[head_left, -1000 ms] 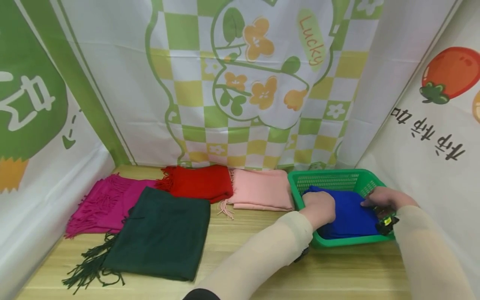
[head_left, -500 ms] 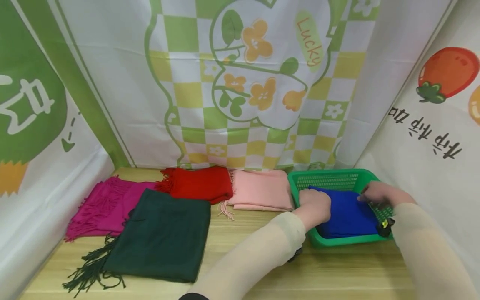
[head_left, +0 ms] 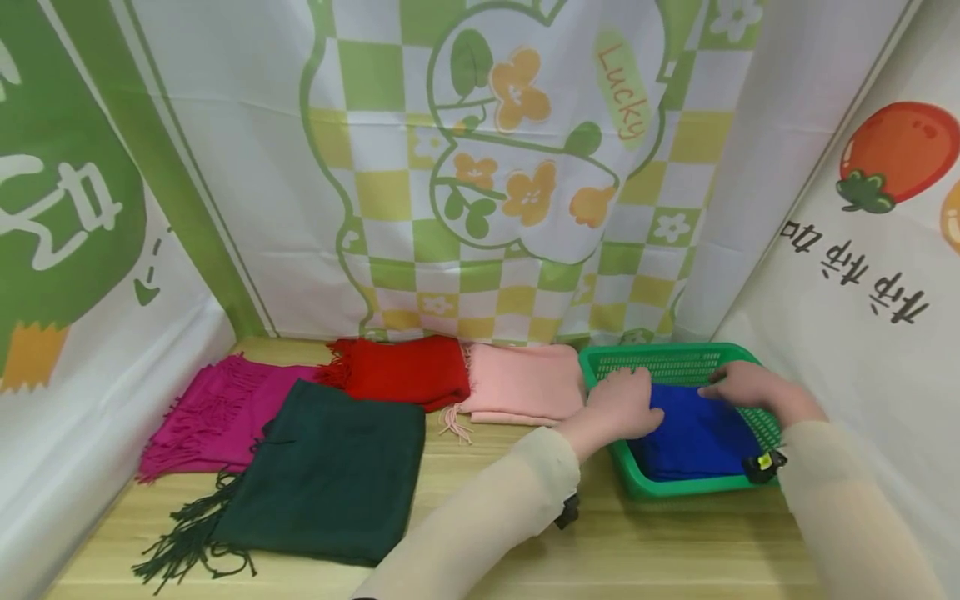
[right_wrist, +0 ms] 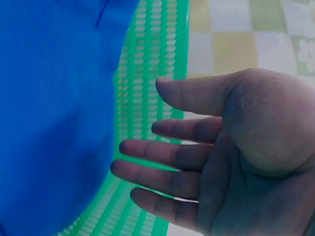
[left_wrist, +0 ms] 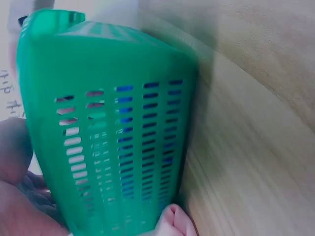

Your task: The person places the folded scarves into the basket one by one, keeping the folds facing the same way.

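Observation:
A folded blue cloth (head_left: 693, 433) lies inside a green plastic basket (head_left: 652, 486) at the right. My left hand (head_left: 621, 406) is over the basket's left rim, its thumb pointing towards the cloth. In the left wrist view, part of that hand (left_wrist: 22, 182) shows beside the basket's slotted side wall (left_wrist: 113, 132), with no cloth visible in it. Above the basket's right part is my right hand (head_left: 757, 390). The right wrist view shows this hand (right_wrist: 216, 152) with fingers spread and straight, apart from the blue cloth (right_wrist: 54, 123) and holding nothing.
Left of the basket lie a folded pink scarf (head_left: 525, 383), a red scarf (head_left: 408, 371) and a magenta scarf (head_left: 225, 412), all fringed. A dark green scarf (head_left: 330, 475) overlaps the magenta one on the wooden table (head_left: 495, 550). Printed curtains (head_left: 525, 167) close in the back and sides.
My left hand has drawn back leftwards from the blue cloth to the basket's rim. My right hand has shifted slightly left and up. The cloth stays in the basket.

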A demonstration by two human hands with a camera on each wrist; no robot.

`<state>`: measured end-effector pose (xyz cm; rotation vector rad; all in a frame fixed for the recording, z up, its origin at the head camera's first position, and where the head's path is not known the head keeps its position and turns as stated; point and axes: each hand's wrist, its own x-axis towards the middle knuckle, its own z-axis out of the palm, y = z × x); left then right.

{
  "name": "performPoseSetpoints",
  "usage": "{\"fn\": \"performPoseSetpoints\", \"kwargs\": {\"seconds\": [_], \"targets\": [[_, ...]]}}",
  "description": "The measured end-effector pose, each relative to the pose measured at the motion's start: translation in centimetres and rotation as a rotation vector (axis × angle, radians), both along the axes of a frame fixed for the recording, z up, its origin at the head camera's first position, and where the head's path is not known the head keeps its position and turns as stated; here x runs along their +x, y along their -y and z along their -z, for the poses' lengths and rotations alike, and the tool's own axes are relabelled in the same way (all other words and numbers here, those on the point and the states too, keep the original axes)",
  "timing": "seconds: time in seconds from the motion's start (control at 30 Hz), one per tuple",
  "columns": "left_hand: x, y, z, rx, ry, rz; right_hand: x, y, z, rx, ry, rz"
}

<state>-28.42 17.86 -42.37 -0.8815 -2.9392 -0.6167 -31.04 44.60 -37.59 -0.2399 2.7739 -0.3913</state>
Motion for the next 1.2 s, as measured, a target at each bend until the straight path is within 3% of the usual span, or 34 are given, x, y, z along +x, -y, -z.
{"fn": "performPoseSetpoints", "kwargs": {"seconds": [0.17, 0.4, 0.8, 1.0, 1.2], "targets": [[-0.6, 1.7, -0.3, 0.175, 0.039, -0.024, 0.7, 1.8, -0.3, 0.001, -0.109, 0.017], [-1.1, 4.7, -0.2, 0.320, 0.077, -0.107, 1.9, 4.5, -0.5, -0.053, -0.141, 0.094], [-1.3, 10.3, -0.8, 0.416, 0.153, -0.139, 4.4, 8.7, -1.3, -0.149, -0.201, 0.134], [-0.8, 13.3, -0.6, 0.440, 0.123, -0.171, 5.4, 11.5, -1.5, -0.204, -0.178, 0.162], [-0.4, 16.1, 0.2, 0.440, 0.087, -0.164, 6.1, 13.6, -0.8, -0.226, -0.171, 0.163]]}}
